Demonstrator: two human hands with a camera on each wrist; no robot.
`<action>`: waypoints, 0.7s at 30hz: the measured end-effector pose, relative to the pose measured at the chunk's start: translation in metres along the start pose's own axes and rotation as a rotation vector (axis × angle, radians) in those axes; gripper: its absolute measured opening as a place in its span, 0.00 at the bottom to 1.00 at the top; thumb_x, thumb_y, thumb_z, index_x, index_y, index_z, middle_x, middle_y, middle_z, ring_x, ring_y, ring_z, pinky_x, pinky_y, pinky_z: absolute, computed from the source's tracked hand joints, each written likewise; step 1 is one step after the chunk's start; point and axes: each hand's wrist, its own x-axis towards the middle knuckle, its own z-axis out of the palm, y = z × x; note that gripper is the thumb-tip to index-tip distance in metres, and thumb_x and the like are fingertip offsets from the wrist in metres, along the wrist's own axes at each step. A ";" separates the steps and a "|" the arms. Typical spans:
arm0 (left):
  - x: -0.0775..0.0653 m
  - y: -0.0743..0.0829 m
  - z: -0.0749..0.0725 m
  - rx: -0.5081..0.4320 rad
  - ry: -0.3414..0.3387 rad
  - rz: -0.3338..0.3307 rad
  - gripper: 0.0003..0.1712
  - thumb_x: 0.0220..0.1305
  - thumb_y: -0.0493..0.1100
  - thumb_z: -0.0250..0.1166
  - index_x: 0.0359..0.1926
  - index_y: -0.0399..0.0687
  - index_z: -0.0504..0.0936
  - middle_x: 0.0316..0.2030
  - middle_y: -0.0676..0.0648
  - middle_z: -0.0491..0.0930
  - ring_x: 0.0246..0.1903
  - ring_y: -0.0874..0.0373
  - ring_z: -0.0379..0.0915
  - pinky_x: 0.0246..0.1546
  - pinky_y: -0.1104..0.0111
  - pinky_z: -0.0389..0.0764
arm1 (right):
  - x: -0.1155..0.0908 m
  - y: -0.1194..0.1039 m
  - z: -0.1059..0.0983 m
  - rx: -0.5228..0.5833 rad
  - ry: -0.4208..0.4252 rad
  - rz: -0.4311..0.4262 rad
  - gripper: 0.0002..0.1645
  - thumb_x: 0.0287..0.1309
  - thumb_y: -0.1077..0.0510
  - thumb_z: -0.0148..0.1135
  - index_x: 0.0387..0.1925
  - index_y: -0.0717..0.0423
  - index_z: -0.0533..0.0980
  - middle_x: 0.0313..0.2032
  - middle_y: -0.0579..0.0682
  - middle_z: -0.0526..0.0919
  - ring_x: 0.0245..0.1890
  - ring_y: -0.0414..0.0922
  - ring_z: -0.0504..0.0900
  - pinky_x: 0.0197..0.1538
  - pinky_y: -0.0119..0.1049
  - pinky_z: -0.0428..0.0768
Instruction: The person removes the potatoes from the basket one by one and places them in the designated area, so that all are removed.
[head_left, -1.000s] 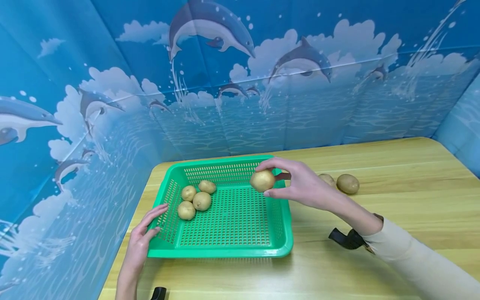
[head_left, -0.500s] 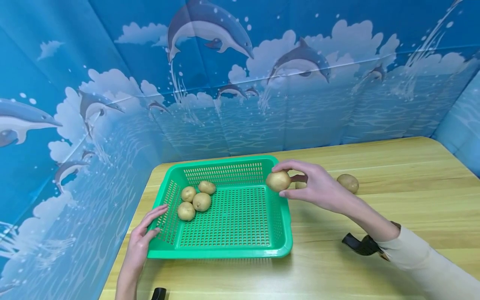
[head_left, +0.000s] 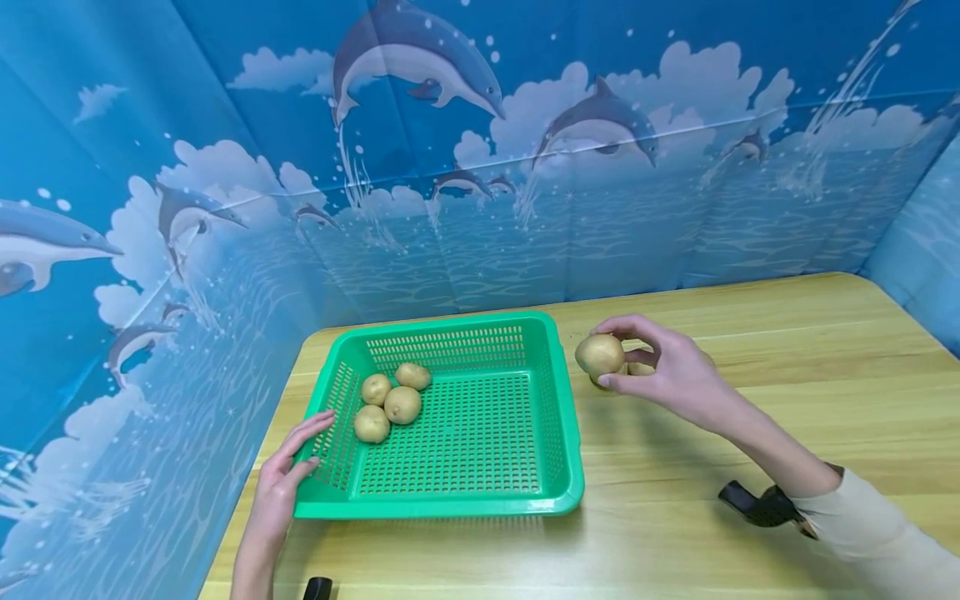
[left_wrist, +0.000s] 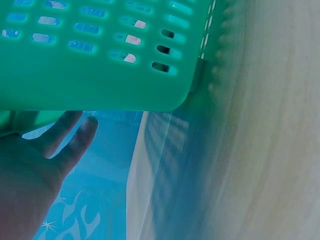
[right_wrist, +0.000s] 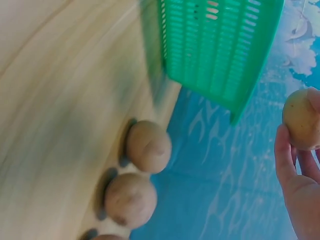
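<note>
My right hand (head_left: 675, 371) pinches a potato (head_left: 600, 356) between thumb and fingers, to the right of the green basket (head_left: 480, 506). The right wrist view also shows this held potato (right_wrist: 300, 119) at its right edge. Past the hand, another potato (head_left: 639, 368) is partly hidden; the right wrist view shows a potato (right_wrist: 149, 146) on the table with others beside it. My left hand (head_left: 277, 479) rests at the basket's left rim, fingers reaching over it. Several potatoes (head_left: 402, 405) lie together in the basket's left part.
The basket stands on a wood-grain table (head_left: 810, 375). A blue curtain (head_left: 480, 250) printed with dolphins hangs behind and to the left. A black strap piece (head_left: 761, 504) sits at my right wrist, below a pale sleeve (head_left: 870, 517).
My right hand, with the potato in it, has moved right from over the basket's right side to over the table beyond it. My left hand and the potatoes in the basket have stayed put.
</note>
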 end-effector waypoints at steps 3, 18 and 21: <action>0.000 0.001 0.001 -0.021 0.012 -0.004 0.30 0.64 0.22 0.47 0.66 0.37 0.71 0.69 0.41 0.65 0.73 0.56 0.49 0.68 0.41 0.37 | -0.004 0.005 -0.006 0.013 0.021 0.021 0.33 0.48 0.63 0.76 0.57 0.50 0.75 0.55 0.48 0.76 0.51 0.45 0.81 0.51 0.33 0.80; -0.003 0.001 0.001 -0.007 0.016 -0.029 0.30 0.65 0.22 0.47 0.67 0.37 0.70 0.69 0.42 0.65 0.73 0.55 0.48 0.69 0.62 0.47 | -0.027 0.024 -0.039 -0.099 0.111 0.101 0.32 0.51 0.58 0.76 0.59 0.46 0.74 0.54 0.46 0.77 0.47 0.40 0.82 0.44 0.30 0.81; -0.002 0.002 0.001 0.001 0.019 -0.035 0.29 0.66 0.23 0.47 0.67 0.38 0.71 0.69 0.44 0.65 0.73 0.56 0.48 0.67 0.68 0.49 | -0.031 0.028 -0.047 -0.110 0.122 0.123 0.32 0.52 0.59 0.75 0.59 0.47 0.74 0.54 0.47 0.77 0.46 0.37 0.82 0.42 0.32 0.82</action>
